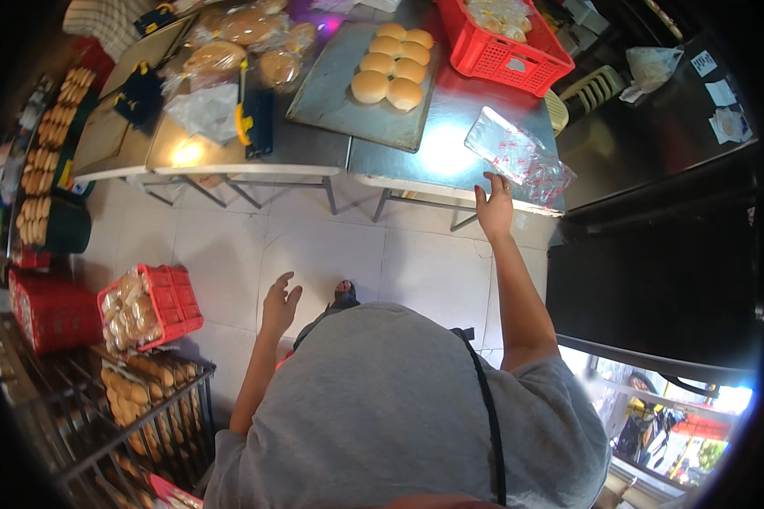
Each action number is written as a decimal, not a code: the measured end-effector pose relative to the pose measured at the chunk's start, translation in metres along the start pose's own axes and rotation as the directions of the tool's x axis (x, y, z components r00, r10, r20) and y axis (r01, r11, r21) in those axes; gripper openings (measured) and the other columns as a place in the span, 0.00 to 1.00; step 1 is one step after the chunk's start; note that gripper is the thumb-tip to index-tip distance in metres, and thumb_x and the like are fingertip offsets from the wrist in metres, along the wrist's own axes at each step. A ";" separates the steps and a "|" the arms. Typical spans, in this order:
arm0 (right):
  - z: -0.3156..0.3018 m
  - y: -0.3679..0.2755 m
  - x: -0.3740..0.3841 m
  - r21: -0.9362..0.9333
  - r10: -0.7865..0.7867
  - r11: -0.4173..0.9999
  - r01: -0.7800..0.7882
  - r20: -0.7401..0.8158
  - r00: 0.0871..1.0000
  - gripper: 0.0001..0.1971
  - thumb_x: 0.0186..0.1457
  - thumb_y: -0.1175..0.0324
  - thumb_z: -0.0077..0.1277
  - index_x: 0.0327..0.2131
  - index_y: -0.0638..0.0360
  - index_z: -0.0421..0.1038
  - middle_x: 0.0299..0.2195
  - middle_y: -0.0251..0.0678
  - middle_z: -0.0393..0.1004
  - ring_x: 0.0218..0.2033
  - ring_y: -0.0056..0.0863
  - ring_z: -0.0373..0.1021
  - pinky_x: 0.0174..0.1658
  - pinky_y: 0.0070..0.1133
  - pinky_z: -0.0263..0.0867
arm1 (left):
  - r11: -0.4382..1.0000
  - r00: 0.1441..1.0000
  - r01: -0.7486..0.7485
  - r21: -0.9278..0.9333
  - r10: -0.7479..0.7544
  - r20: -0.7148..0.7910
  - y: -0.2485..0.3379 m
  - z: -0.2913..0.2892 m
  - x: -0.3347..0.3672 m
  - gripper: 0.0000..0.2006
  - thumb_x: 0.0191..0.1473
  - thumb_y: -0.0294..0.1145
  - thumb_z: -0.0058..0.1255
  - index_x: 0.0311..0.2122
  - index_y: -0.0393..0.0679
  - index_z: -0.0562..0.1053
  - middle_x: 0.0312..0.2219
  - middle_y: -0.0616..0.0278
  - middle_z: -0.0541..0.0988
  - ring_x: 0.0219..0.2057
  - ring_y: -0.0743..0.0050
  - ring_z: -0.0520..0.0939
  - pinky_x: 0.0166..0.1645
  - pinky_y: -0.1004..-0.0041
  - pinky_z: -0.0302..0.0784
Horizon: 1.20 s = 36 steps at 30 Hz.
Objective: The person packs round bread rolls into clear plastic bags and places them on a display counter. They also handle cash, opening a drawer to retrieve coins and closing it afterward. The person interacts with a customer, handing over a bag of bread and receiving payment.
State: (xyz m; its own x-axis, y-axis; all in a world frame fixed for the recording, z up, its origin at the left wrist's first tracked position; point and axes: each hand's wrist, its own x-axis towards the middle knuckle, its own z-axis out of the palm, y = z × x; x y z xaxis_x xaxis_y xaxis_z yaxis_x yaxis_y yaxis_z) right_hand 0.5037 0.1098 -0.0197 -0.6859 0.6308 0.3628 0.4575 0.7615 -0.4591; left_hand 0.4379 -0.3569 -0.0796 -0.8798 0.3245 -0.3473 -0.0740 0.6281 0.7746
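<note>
My right hand (496, 204) reaches to the front edge of the metal table, fingers apart and holding nothing. Just beyond its fingertips lie clear plastic bags (518, 157) with red print. My left hand (280, 304) hangs over the floor with its fingers spread and nothing in it. A dark baking tray (331, 93) rests on the table, away from both hands. Two rows of round golden buns (382, 64) sit joined together on its right part.
A red crate (518, 64) with bagged buns stands at the table's back right. Bagged loaves (221, 58) lie at the back left. Left of me are another red crate (171, 301) of bagged bread and a rack (204, 373) with bread. A dark cabinet (645, 288) stands at right.
</note>
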 end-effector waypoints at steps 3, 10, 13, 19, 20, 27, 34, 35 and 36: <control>0.005 0.016 0.045 -0.163 0.009 0.986 -0.017 -0.053 0.999 0.20 0.50 0.65 0.54 0.47 0.55 0.67 0.51 0.52 0.64 0.53 0.48 0.61 0.52 0.37 0.61 | 0.977 0.975 -0.211 -0.013 0.211 0.065 0.065 -0.003 0.055 0.17 0.53 0.34 0.52 0.48 0.42 0.70 0.42 0.49 0.76 0.39 0.57 0.79 0.43 0.64 0.75; 0.025 0.019 0.085 -0.309 0.313 0.905 -0.291 0.021 0.950 0.29 0.52 0.53 0.52 0.56 0.49 0.59 0.58 0.47 0.57 0.63 0.41 0.47 0.59 0.48 0.47 | 0.724 0.668 -0.686 0.073 0.588 0.456 0.260 0.061 0.157 0.11 0.49 0.29 0.52 0.40 0.40 0.74 0.40 0.52 0.76 0.42 0.51 0.76 0.46 0.63 0.71; 0.036 0.039 0.094 -0.353 0.338 0.886 -0.300 0.051 0.940 0.39 0.47 0.45 0.54 0.59 0.49 0.55 0.61 0.47 0.51 0.65 0.42 0.43 0.60 0.52 0.40 | 0.527 0.457 -0.849 -0.033 0.764 0.455 0.324 0.117 0.200 0.10 0.48 0.28 0.53 0.38 0.41 0.74 0.39 0.51 0.76 0.42 0.52 0.76 0.45 0.61 0.71; 0.050 0.069 0.122 -0.216 0.300 0.935 -0.282 0.054 0.952 0.51 0.38 0.42 0.60 0.62 0.50 0.46 0.62 0.53 0.45 0.65 0.46 0.40 0.59 0.56 0.32 | 0.346 0.329 -0.936 0.060 0.804 0.496 0.405 0.242 0.292 0.13 0.43 0.27 0.57 0.37 0.41 0.75 0.39 0.52 0.75 0.43 0.54 0.75 0.48 0.63 0.71; 0.051 0.071 0.126 -0.193 0.324 0.933 -0.305 0.073 0.943 0.51 0.38 0.43 0.60 0.62 0.51 0.46 0.62 0.53 0.45 0.65 0.46 0.40 0.59 0.56 0.31 | 0.324 0.314 -0.943 0.075 0.795 0.519 0.413 0.259 0.305 0.12 0.42 0.27 0.57 0.36 0.40 0.75 0.38 0.53 0.76 0.42 0.55 0.75 0.48 0.64 0.71; 0.056 0.082 0.130 -0.107 0.350 0.934 -0.340 0.106 0.931 0.53 0.36 0.42 0.61 0.62 0.54 0.45 0.62 0.54 0.46 0.65 0.48 0.38 0.59 0.56 0.28 | 0.488 0.398 -0.867 0.101 0.554 0.732 0.415 0.324 0.370 0.12 0.39 0.30 0.61 0.32 0.43 0.75 0.33 0.54 0.74 0.42 0.56 0.74 0.47 0.64 0.71; 0.050 0.075 0.136 -0.148 0.363 0.928 -0.341 0.159 0.918 0.53 0.37 0.40 0.59 0.62 0.55 0.48 0.62 0.52 0.46 0.66 0.46 0.37 0.59 0.57 0.26 | 0.370 0.279 -0.929 0.006 0.691 0.667 0.412 0.317 0.370 0.09 0.41 0.32 0.60 0.28 0.40 0.74 0.32 0.52 0.74 0.39 0.51 0.75 0.45 0.62 0.71; 0.050 0.071 0.136 -0.165 0.366 0.925 -0.341 0.156 0.918 0.53 0.37 0.40 0.59 0.62 0.55 0.48 0.62 0.52 0.46 0.66 0.46 0.37 0.59 0.58 0.26 | 0.385 0.297 -0.923 0.021 0.674 0.676 0.412 0.320 0.372 0.09 0.42 0.32 0.59 0.28 0.40 0.74 0.32 0.51 0.74 0.38 0.51 0.75 0.45 0.61 0.71; 0.051 0.067 0.138 -0.170 0.380 0.920 -0.354 0.159 0.911 0.53 0.36 0.39 0.59 0.62 0.56 0.48 0.62 0.52 0.46 0.66 0.46 0.36 0.59 0.58 0.26 | 0.401 0.316 -0.915 0.038 0.657 0.685 0.414 0.325 0.374 0.09 0.43 0.33 0.58 0.28 0.39 0.74 0.31 0.51 0.75 0.37 0.51 0.76 0.44 0.61 0.71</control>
State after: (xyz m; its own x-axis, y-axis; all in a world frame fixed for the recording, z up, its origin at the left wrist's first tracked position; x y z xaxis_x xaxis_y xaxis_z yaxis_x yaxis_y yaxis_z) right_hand 0.4107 0.2406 -0.0414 -0.5409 0.8407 0.0271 0.7598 0.5021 -0.4131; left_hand 0.2310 0.2536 -0.0606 -0.0048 0.9993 0.0369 0.7935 -0.0186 0.6082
